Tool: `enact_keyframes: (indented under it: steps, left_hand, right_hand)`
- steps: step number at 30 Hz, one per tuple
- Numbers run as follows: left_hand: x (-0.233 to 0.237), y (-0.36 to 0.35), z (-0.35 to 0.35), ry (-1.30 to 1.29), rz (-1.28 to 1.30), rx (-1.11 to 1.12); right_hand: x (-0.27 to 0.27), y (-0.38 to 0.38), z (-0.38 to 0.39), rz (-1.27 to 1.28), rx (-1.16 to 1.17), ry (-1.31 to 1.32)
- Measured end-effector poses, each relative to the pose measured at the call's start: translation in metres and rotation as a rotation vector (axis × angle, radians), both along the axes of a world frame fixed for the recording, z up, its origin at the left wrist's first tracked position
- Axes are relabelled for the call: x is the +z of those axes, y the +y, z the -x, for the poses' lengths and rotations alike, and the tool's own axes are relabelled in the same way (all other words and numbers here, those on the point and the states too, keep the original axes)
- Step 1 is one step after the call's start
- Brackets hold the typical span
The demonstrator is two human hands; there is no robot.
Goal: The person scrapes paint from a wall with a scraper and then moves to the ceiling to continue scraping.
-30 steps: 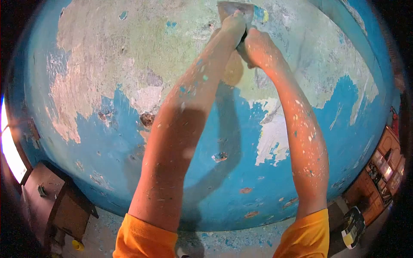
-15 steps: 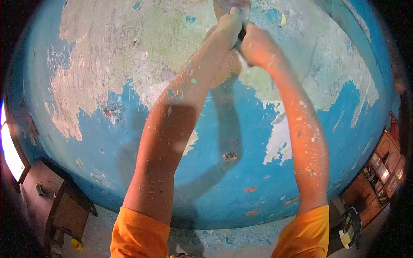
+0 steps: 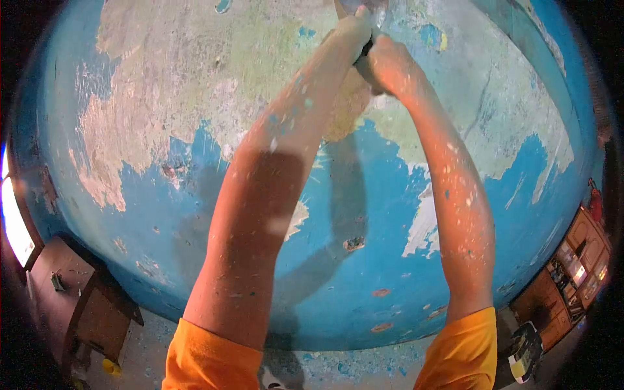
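Both arms reach up a wall [image 3: 390, 214] whose blue paint has come off in a wide, ragged patch. My left hand [image 3: 354, 31] and my right hand [image 3: 391, 64] are closed around the dark handle of a paint scraper [image 3: 379, 9], left above right. Its broad metal blade lies at the top edge of the view, partly cut off, close to the pale bare plaster [image 3: 260, 71]. Whether the blade edge touches the wall is hidden. Paint flecks cover both forearms.
Paint chips litter the floor [image 3: 351, 367] along the wall's foot. A dark wooden desk [image 3: 62, 273] stands at left beside a bright opening [image 3: 16, 221]. At right are a wooden cabinet [image 3: 543, 305] and a black-and-white bag or container [image 3: 525, 351].
Both hands, still gripping the scraper, have moved slightly upward, and more of the blade is out of view. The camera view has shifted a little.
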State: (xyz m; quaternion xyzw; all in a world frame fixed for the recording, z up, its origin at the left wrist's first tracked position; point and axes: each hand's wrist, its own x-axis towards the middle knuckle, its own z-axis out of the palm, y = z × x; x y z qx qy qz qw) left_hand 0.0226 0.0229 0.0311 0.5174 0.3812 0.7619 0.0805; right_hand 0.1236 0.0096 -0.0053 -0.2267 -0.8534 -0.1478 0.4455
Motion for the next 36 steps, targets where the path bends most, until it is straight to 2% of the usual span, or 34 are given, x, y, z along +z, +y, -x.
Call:
enact_keyframes:
  steps: [4,6,7,8,10,14,16,19,23,25,27,28,30,31,33,34,36]
  left_hand:
    - [0.009,0.002,0.004,-0.016,0.015,0.008]
    - [-0.003,0.005,0.005,-0.017,0.01,0.015]
    - [-0.009,0.007,0.006,-0.019,0.02,0.029]
    - [-0.022,0.01,0.007,-0.018,0.027,0.05]
    - [-0.04,0.017,0.007,-0.016,0.04,0.113]
    - [-0.041,0.004,0.008,-0.041,0.071,0.171]
    - [-0.039,0.009,0.012,-0.052,0.113,0.167]
    - [-0.042,0.026,0.02,-0.012,0.056,0.141]
    - [-0.051,0.034,0.024,-0.069,-0.042,0.084]
    - [-0.067,0.011,0.022,-0.082,-0.073,0.059]
    - [-0.089,-0.038,0.018,-0.071,-0.018,0.284]
    - [-0.097,-0.048,0.029,-0.067,-0.015,0.286]
    - [-0.109,-0.07,0.055,-0.249,0.079,-0.083]
    - [-0.111,-0.081,0.065,-0.245,0.079,-0.075]
    - [-0.098,-0.108,0.091,-0.081,0.178,0.287]
    - [-0.084,-0.113,0.112,-0.041,0.13,0.343]
    - [-0.047,-0.121,0.148,-0.025,0.039,0.309]
  right_hand:
    - [0.026,-0.002,-0.003,-0.055,-0.139,-0.136]
    - [0.012,0.014,0.002,-0.405,-0.2,-0.181]
    - [-0.005,0.022,0.007,-0.216,-0.081,-0.037]
    - [-0.022,0.019,0.006,-0.212,-0.068,-0.046]
    - [-0.047,0.008,0.002,0.027,-0.059,0.052]
    - [-0.049,-0.002,0.002,-0.075,0.132,0.101]
    - [-0.042,-0.021,-0.005,0.22,0.064,-0.033]
    - [-0.052,-0.007,0.002,0.159,0.041,0.075]
    - [-0.061,-0.011,0.005,0.084,-0.013,0.034]
    - [-0.067,-0.014,0.012,0.073,0.018,-0.013]
    - [-0.085,-0.028,0.025,0.051,0.034,-0.004]
    - [-0.093,-0.037,0.033,0.023,0.043,0.003]
    - [-0.104,-0.058,0.058,0.061,0.017,-0.002]
    - [-0.106,-0.069,0.074,0.096,-0.008,-0.009]
    - [-0.096,-0.085,0.108,0.073,-0.002,0.019]
    - [-0.087,-0.091,0.126,0.055,-0.007,0.041]
    - [-0.057,-0.077,0.162,0.04,0.026,0.074]
